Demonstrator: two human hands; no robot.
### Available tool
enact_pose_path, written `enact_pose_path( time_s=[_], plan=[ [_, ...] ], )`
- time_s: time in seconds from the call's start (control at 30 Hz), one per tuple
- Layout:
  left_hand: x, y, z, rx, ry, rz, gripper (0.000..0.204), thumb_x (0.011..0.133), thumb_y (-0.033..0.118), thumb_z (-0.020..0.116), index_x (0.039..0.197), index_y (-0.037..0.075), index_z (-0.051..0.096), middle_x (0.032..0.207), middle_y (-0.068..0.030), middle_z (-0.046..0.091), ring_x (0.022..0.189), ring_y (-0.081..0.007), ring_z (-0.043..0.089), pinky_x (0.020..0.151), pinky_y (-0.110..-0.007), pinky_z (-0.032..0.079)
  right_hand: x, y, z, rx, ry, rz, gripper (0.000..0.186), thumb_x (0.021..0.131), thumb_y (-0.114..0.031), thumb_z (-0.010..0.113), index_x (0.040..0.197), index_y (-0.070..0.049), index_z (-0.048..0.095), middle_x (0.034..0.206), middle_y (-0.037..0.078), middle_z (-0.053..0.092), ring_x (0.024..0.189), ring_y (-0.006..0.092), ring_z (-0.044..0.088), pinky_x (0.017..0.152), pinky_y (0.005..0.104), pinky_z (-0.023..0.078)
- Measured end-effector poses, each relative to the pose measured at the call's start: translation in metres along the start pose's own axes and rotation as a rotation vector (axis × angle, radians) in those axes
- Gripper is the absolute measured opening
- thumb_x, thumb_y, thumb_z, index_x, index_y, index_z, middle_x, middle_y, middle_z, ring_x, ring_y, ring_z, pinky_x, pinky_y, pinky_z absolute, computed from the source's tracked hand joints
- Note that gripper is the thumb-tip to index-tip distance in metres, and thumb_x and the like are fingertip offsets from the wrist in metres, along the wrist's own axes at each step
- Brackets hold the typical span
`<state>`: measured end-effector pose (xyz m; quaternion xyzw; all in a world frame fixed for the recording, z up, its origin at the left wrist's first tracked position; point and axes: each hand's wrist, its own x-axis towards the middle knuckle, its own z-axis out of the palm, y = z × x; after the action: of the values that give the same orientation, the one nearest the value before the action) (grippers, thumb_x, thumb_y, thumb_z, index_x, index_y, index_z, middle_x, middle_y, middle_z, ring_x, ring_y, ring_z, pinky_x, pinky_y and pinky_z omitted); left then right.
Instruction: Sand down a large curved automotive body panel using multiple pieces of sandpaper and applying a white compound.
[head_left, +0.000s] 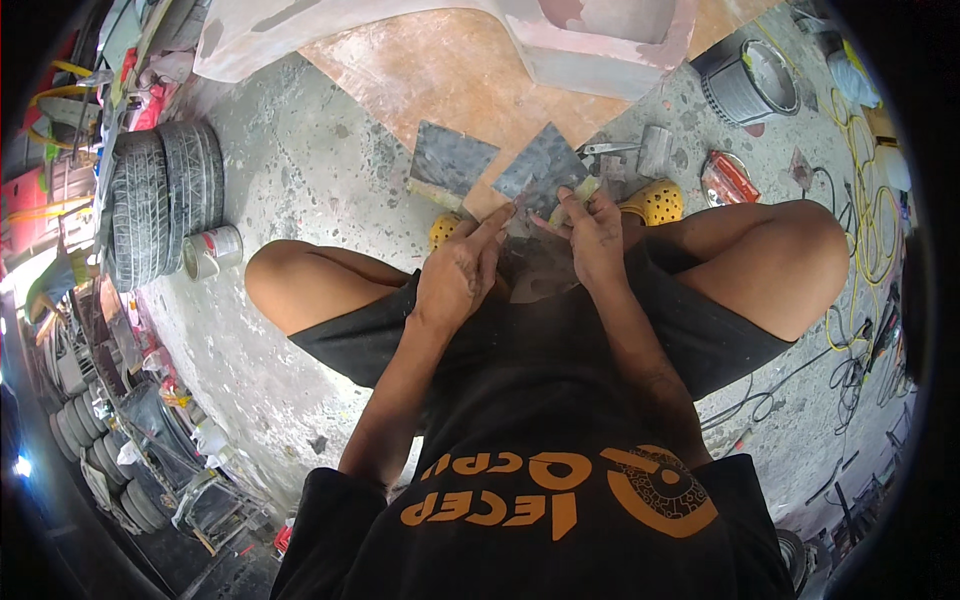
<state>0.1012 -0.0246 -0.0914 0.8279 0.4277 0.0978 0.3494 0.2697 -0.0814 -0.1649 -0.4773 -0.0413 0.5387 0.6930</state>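
Note:
My right hand [598,238] is closed on a putty spreader [540,172], a dark grey flat rectangle with a yellowish edge at the fingers. Close by on the left, my left hand [458,275] has its fingers bent together. Its fingertips come near the spreader's lower corner, and whatever they pinch is too small to make out. A second dark grey spreader [453,158] with a yellowish edge lies beyond my left hand, over the edge of a brown board [385,75].
On the board stands a large pale moulded part [600,65]. A grey bucket [750,82], an orange-red can [730,180] and a grey cylinder [655,150] are at right. Tyres [165,200] and a tin [213,252] stand left. Yellow cable [868,215] trails along the right.

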Motion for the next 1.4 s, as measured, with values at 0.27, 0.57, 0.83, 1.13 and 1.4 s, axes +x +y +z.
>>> enact_pose_path(
  time_s=[0.27, 0.57, 0.83, 1.13, 1.4],
  plan=[
    [-0.001, -0.008, 0.009, 0.115, 0.146, -0.028, 0.036, 0.098, 0.008, 0.055, 0.133, 0.011, 0.061, 0.089, -0.0250, 0.064, 0.074, -0.0415, 0.064, 0.066, -0.045, 0.050, -0.005, 0.001, -0.002, 0.035, -0.013, 0.016, 0.009, 0.099, -0.006, 0.057, 0.107, -0.004, 0.060, 0.096, 0.002, 0.061, 0.084, 0.0108, 0.062, 0.086, 0.0459, 0.062],
    [-0.008, 0.012, 0.017, 0.029, 0.101, -0.068, 0.036, 0.096, 0.008, 0.057, 0.132, 0.014, 0.063, 0.085, -0.0239, 0.064, 0.074, -0.0401, 0.065, 0.065, -0.045, 0.052, 0.000, 0.010, -0.012, 0.081, -0.027, -0.038, 0.018, 0.100, -0.004, 0.054, 0.118, -0.003, 0.058, 0.100, 0.001, 0.061, 0.083, 0.0102, 0.061, 0.087, 0.0438, 0.063],
    [-0.004, -0.011, 0.006, 0.075, 0.156, -0.053, 0.034, 0.096, 0.005, 0.056, 0.130, 0.008, 0.062, 0.087, -0.0275, 0.066, 0.076, -0.0436, 0.065, 0.068, -0.045, 0.052, -0.002, 0.006, -0.016, 0.116, -0.007, -0.100, 0.017, 0.098, -0.004, 0.057, 0.115, -0.004, 0.059, 0.096, 0.002, 0.062, 0.085, 0.0121, 0.063, 0.089, 0.0468, 0.061],
    [0.024, -0.066, -0.072, -0.472, 0.463, -0.367, 0.033, 0.105, 0.030, 0.049, 0.114, -0.001, 0.056, 0.081, -0.0138, 0.068, 0.050, -0.0167, 0.058, 0.047, -0.033, 0.048, -0.013, -0.022, -0.012, -0.059, 0.059, -0.063, 0.028, 0.096, -0.012, 0.059, 0.122, -0.003, 0.057, 0.112, 0.004, 0.060, 0.099, 0.0138, 0.060, 0.075, 0.0405, 0.063],
    [0.079, -0.155, -0.078, -0.899, 0.330, -0.366, 0.031, 0.103, 0.036, 0.052, 0.102, 0.005, 0.055, 0.070, -0.0083, 0.063, 0.042, -0.0131, 0.052, 0.040, -0.027, 0.043, -0.009, -0.012, 0.003, -0.154, 0.032, -0.040, 0.033, 0.095, -0.020, 0.062, 0.124, -0.005, 0.058, 0.112, 0.003, 0.061, 0.102, 0.0135, 0.060, 0.068, 0.0369, 0.061]
  ],
)
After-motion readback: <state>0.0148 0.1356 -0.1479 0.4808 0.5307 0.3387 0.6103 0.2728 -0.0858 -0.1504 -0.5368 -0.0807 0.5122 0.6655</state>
